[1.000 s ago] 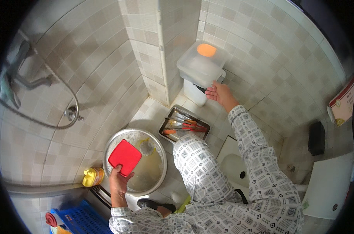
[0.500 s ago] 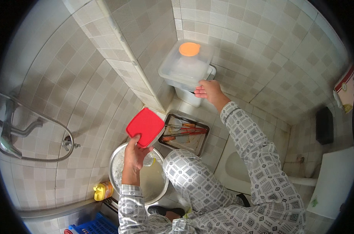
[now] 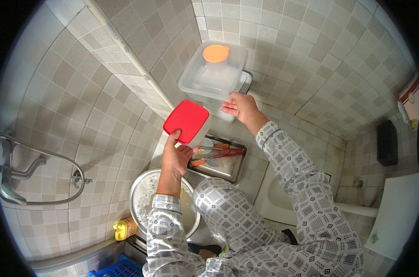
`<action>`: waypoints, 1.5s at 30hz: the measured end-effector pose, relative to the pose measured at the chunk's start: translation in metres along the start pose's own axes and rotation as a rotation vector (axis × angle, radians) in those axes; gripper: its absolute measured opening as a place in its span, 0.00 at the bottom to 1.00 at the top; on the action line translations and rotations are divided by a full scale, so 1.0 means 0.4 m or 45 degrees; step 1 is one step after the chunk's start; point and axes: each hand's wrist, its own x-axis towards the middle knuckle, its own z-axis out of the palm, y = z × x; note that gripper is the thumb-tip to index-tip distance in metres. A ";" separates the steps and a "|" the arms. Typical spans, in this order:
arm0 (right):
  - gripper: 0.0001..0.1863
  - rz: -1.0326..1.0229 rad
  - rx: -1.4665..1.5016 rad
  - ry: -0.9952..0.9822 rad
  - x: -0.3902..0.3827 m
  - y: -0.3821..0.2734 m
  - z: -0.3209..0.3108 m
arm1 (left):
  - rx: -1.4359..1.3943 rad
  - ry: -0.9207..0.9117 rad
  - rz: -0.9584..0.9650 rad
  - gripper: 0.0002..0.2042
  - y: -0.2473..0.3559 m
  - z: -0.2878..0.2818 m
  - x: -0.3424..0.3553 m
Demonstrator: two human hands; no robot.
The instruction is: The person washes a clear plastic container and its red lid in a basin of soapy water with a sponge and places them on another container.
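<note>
My left hand (image 3: pixel 176 159) grips a square food container with a red lid (image 3: pixel 186 121), its pale translucent side showing below the lid. The container is raised above a metal tray, a little short of a large clear plastic box (image 3: pixel 232 90). At the near corner of that box, my right hand (image 3: pixel 244 110) pinches the rim between thumb and fingers. Inside the box stands a small container with an orange lid (image 3: pixel 216 53). The box rests on a white bin (image 3: pixel 227 115) in the corner, which it partly hides.
A metal basin (image 3: pixel 138 203) of sudsy water sits below my left forearm. Tongs and other utensils lie in the metal tray (image 3: pixel 239 171). A yellow bottle (image 3: pixel 125 228) and blue basket (image 3: pixel 117 267) stand lower left. A squat toilet (image 3: pixel 272 198) is right; a shower tap (image 3: pixel 8 173) is left.
My left hand has carried the red-lidded container up and right, from over the basin toward the clear box. My right hand stays at the box's rim. The view has shifted slightly.
</note>
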 end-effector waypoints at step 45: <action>0.10 -0.015 -0.309 0.022 -0.017 -0.048 0.014 | 2.667 -0.177 0.912 0.60 -0.075 0.208 0.140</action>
